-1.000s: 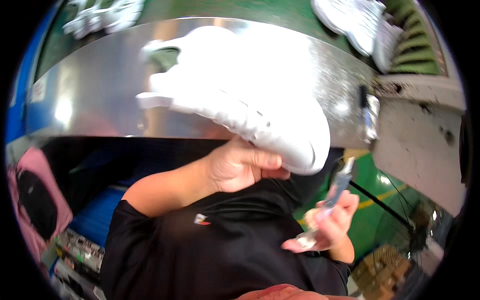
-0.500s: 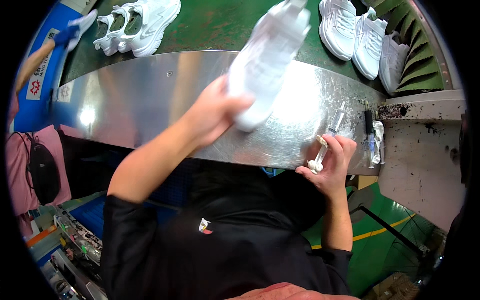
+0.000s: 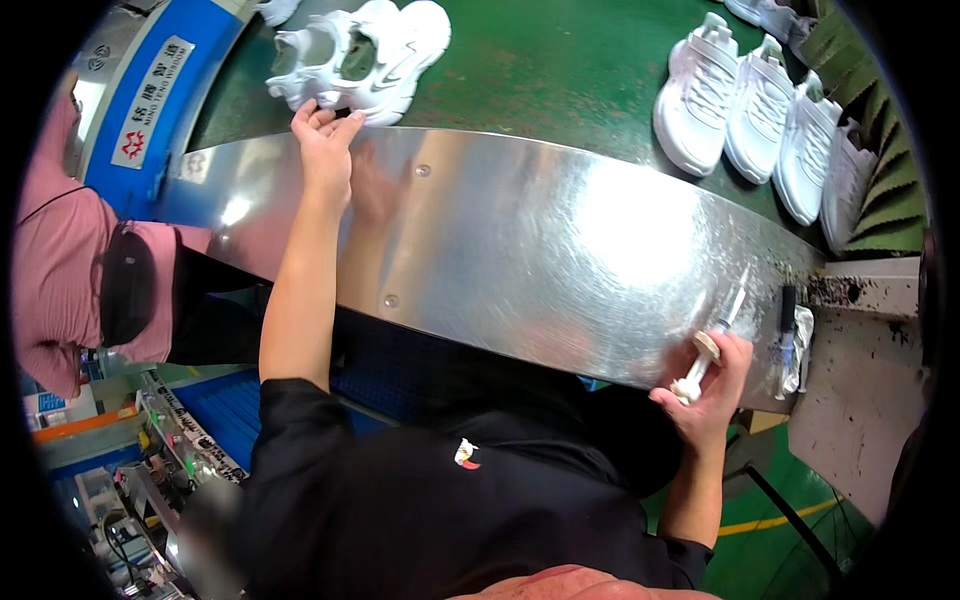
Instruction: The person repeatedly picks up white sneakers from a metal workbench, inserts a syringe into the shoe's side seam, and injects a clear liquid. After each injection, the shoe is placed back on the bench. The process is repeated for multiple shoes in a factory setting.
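Left hand (image 3: 325, 135), fingers spread and released, reaches for the white sneakers (image 3: 360, 55) at eleven o'clock; right hand (image 3: 705, 385) grasps a syringe (image 3: 710, 345), so next likely calls for closing on a shoe.

bare steel ledge (image 3: 560, 240), sneakers (image 3: 770, 110) crowding belt (image 3: 560, 70)

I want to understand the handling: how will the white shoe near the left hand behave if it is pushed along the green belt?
The white shoe looks padded and chunky, so it is probably light for its size. Its broad sole lies flat on the green belt, so it should slide rather than tip. The left hand reaches toward it; whether they touch is unclear.
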The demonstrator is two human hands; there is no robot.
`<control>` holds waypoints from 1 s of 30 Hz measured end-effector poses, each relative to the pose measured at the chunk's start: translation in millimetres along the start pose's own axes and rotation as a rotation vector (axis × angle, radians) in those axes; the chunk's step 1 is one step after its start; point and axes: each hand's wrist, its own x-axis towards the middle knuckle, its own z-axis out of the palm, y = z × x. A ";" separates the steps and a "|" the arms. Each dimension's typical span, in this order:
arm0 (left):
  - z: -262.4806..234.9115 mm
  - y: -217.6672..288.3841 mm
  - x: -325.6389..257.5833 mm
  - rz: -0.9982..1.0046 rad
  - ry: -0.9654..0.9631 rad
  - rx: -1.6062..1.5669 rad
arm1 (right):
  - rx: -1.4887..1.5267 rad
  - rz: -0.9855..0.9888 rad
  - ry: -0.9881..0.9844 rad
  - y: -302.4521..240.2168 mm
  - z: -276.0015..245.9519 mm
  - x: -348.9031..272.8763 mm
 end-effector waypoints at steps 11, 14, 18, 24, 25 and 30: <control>37.7 6.1 59.5 0.025 -0.336 -0.068 | 0.284 0.207 0.034 -14.3 -0.5 -17.3; 22.5 35.8 23.7 -0.087 -0.393 -0.215 | 0.204 0.185 0.030 -9.1 -10.2 -30.0; -14.0 56.5 -66.8 0.079 -0.520 0.069 | 0.242 0.225 0.036 -10.6 -18.0 -43.4; -20.4 65.4 -157.3 0.031 -0.745 -0.091 | 0.294 0.343 0.060 -13.4 -28.6 -56.6; -19.5 67.1 -145.8 -0.158 -0.736 -0.304 | 0.303 0.365 0.088 -15.0 -30.9 -58.8; 26.4 39.4 -60.1 -0.299 -0.589 -0.133 | 0.284 0.481 0.130 -28.7 -35.2 -56.4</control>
